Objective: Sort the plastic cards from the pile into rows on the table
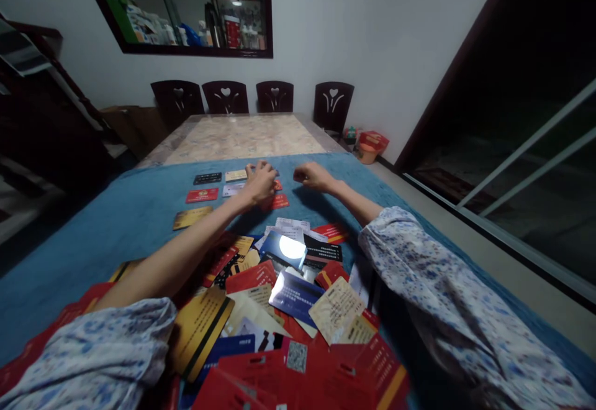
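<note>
Over the right end of the laid-out cards, my left hand (pixel 262 180) has its fingers bent down onto a card (pixel 275 173), which it mostly covers. My right hand (pixel 315 176) hovers just right of it, fingers curled in, with nothing visible in them. Near the left hand lie a black card (pixel 207 178), a cream card (pixel 235 176), a red card (pixel 202 195), a pale card (pixel 232 190) and another red card (pixel 280 201). A gold card (pixel 192 218) lies closer to me. Between my forearms spreads a loose heap of overlapping cards, including a shiny blue card (pixel 284 249).
A blue cloth (pixel 153 202) covers the near part of the long table, whose marbled top (pixel 251 133) shows beyond. Several dark chairs (pixel 226 97) stand at the far end. Red card sleeves (pixel 261 376) lie nearest me. An orange bucket (pixel 367 153) sits on the floor at right.
</note>
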Available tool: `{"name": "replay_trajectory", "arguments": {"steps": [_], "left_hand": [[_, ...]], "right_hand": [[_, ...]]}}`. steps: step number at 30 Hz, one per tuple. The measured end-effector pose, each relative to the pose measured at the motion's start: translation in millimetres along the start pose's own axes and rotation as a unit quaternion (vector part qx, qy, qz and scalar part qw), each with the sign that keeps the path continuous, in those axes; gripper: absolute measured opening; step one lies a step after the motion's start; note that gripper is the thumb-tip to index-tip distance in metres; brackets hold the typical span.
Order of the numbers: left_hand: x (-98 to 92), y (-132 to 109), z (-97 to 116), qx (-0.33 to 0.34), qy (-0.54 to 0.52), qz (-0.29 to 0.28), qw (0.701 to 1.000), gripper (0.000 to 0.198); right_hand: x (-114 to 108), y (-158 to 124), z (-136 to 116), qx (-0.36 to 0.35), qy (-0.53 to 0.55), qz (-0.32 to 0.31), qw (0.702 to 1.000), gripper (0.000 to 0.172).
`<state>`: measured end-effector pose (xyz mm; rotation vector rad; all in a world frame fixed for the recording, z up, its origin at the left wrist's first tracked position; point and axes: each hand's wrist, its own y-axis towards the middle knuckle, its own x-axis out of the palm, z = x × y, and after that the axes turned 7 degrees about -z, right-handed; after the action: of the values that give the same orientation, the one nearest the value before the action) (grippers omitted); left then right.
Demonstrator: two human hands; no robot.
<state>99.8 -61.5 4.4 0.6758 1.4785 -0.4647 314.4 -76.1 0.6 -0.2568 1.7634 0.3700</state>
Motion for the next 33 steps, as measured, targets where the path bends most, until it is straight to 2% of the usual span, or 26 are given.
{"name": "replay_trajectory", "arguments": {"steps": [11, 23, 30, 33], "left_hand": [[4.8, -23, 48, 0.079, -0.042, 0.030, 0.995, 0.028], [1.9, -42, 102, 0.150, -0.062, 0.001, 0.987, 0.024], [7.2, -53, 120, 0.169, -0.073, -0.034, 0.982, 0.022], [10.0, -56, 122, 0.178, -0.076, -0.041, 0.980, 0.023]], "right_hand": [[10, -72, 10, -0.054, 0.022, 0.039, 0.998, 0.024], [18, -139, 17, -0.060, 0.003, 0.046, 0.997, 0.019], [17, -170, 9, -0.053, -0.003, 0.028, 0.998, 0.019], [20, -179, 5, -0.060, 0.010, 0.017, 0.998, 0.028]]}}
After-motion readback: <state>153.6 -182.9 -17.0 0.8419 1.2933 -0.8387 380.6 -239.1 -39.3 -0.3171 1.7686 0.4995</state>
